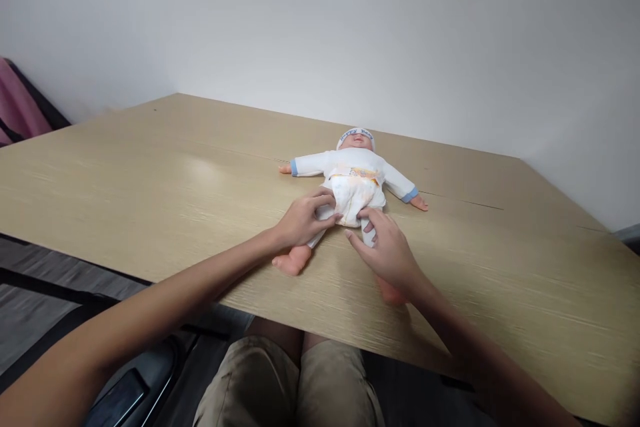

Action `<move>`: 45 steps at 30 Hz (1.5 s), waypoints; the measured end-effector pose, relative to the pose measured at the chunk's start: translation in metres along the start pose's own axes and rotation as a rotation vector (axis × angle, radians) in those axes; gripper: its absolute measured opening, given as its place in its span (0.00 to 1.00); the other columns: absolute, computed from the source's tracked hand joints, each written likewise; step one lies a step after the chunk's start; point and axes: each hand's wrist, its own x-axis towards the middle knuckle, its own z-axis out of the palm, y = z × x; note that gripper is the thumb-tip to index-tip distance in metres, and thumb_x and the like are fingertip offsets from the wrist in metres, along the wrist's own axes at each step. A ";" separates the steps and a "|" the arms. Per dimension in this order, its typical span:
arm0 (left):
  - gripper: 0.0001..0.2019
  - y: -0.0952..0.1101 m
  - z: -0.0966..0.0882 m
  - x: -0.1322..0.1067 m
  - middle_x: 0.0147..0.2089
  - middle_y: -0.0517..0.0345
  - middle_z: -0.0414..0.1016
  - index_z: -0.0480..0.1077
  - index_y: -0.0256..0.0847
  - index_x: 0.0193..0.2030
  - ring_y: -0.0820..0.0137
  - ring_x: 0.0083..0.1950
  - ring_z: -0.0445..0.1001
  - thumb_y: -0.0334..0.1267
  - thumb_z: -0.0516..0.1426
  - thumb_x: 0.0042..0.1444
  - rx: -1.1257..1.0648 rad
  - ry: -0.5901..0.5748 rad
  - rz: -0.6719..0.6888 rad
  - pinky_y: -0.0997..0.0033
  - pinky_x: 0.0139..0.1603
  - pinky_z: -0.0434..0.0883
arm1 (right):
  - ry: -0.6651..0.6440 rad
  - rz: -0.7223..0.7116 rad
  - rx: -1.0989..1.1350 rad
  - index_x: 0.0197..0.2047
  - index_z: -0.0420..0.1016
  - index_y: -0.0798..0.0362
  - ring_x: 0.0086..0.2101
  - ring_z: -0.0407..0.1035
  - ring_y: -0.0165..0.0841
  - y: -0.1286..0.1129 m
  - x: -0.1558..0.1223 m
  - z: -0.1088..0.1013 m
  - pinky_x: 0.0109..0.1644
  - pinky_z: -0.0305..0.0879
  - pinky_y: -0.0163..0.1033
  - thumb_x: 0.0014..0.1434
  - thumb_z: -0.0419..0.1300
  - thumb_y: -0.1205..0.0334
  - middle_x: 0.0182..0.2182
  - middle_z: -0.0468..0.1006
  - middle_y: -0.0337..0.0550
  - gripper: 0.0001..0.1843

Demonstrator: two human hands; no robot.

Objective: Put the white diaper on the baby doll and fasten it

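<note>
A baby doll (356, 159) lies on its back, arms spread and feet toward me. It wears a white long-sleeved top with blue cuffs, a white cap with lettering, and a white diaper (353, 197) with an orange-patterned waistband. My left hand (307, 217) is curled over the doll's leg on the left, thumb and fingers closed at the diaper's leg edge. At the other leg edge, my right hand (385, 243) touches the diaper with its fingertips. Its thumb stays apart from the fingers, over the leg. Part of each leg is hidden by my hands.
The doll rests near the front edge of a wooden table (150, 180). Behind the table stands a pale wall (300, 40). A pink item (23, 103) is at the far left. Below the edge are my knees in khaki shorts (270, 380) and a dark phone-like object (117, 400).
</note>
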 end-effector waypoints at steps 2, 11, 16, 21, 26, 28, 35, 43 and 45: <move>0.10 0.002 -0.001 0.001 0.53 0.51 0.79 0.74 0.44 0.40 0.59 0.53 0.78 0.44 0.65 0.70 -0.012 -0.001 -0.001 0.60 0.56 0.73 | -0.003 0.008 0.009 0.53 0.77 0.49 0.43 0.75 0.46 0.001 0.001 0.000 0.46 0.69 0.47 0.67 0.65 0.52 0.42 0.82 0.48 0.15; 0.11 0.007 -0.003 -0.002 0.36 0.59 0.73 0.71 0.43 0.39 0.65 0.37 0.68 0.45 0.64 0.68 -0.045 -0.029 -0.133 0.65 0.40 0.64 | 0.009 0.056 0.065 0.50 0.75 0.48 0.43 0.74 0.45 0.007 0.002 0.004 0.50 0.69 0.48 0.63 0.69 0.47 0.39 0.78 0.44 0.18; 0.11 0.003 -0.001 -0.002 0.31 0.64 0.68 0.70 0.44 0.39 0.68 0.32 0.63 0.44 0.67 0.64 -0.121 -0.020 -0.192 0.67 0.36 0.58 | 0.025 0.012 0.072 0.50 0.73 0.47 0.44 0.72 0.45 0.005 0.000 0.005 0.54 0.69 0.51 0.63 0.68 0.49 0.45 0.80 0.47 0.17; 0.11 0.001 0.002 -0.002 0.38 0.61 0.74 0.72 0.44 0.42 0.67 0.37 0.66 0.42 0.69 0.62 -0.229 0.044 -0.214 0.66 0.40 0.62 | 0.025 -0.021 0.088 0.50 0.72 0.47 0.47 0.71 0.47 0.002 -0.003 0.006 0.57 0.68 0.54 0.64 0.68 0.51 0.49 0.82 0.49 0.16; 0.21 -0.001 0.008 -0.004 0.42 0.61 0.70 0.64 0.45 0.45 0.69 0.39 0.66 0.42 0.73 0.58 -0.334 0.114 -0.278 0.66 0.42 0.63 | 0.030 0.041 0.107 0.51 0.74 0.47 0.47 0.74 0.48 0.004 -0.003 0.005 0.57 0.70 0.53 0.62 0.69 0.50 0.45 0.81 0.48 0.18; 0.25 -0.004 0.010 -0.005 0.41 0.63 0.67 0.61 0.45 0.45 0.70 0.38 0.64 0.43 0.74 0.56 -0.370 0.140 -0.304 0.67 0.41 0.63 | 0.038 0.103 0.156 0.51 0.74 0.47 0.44 0.75 0.46 0.005 0.000 0.004 0.54 0.70 0.51 0.62 0.68 0.50 0.44 0.81 0.48 0.18; 0.32 -0.010 0.016 -0.005 0.40 0.65 0.73 0.61 0.47 0.49 0.72 0.34 0.66 0.49 0.77 0.52 -0.510 0.184 -0.414 0.69 0.38 0.63 | 0.128 0.212 0.292 0.50 0.71 0.47 0.37 0.75 0.41 0.005 0.002 0.001 0.47 0.69 0.47 0.64 0.68 0.48 0.45 0.88 0.49 0.18; 0.29 -0.006 0.014 -0.012 0.42 0.59 0.82 0.70 0.43 0.51 0.66 0.41 0.78 0.50 0.78 0.51 -0.504 0.169 -0.505 0.66 0.44 0.70 | 0.103 0.225 0.244 0.46 0.81 0.46 0.48 0.81 0.47 0.008 -0.002 -0.003 0.54 0.70 0.51 0.65 0.68 0.47 0.45 0.91 0.46 0.13; 0.27 -0.008 0.011 -0.012 0.43 0.56 0.83 0.74 0.42 0.51 0.64 0.43 0.80 0.51 0.78 0.52 -0.469 0.141 -0.515 0.65 0.44 0.71 | 0.078 0.182 0.193 0.47 0.85 0.45 0.49 0.80 0.49 0.009 -0.002 -0.003 0.55 0.70 0.53 0.67 0.67 0.48 0.46 0.91 0.46 0.12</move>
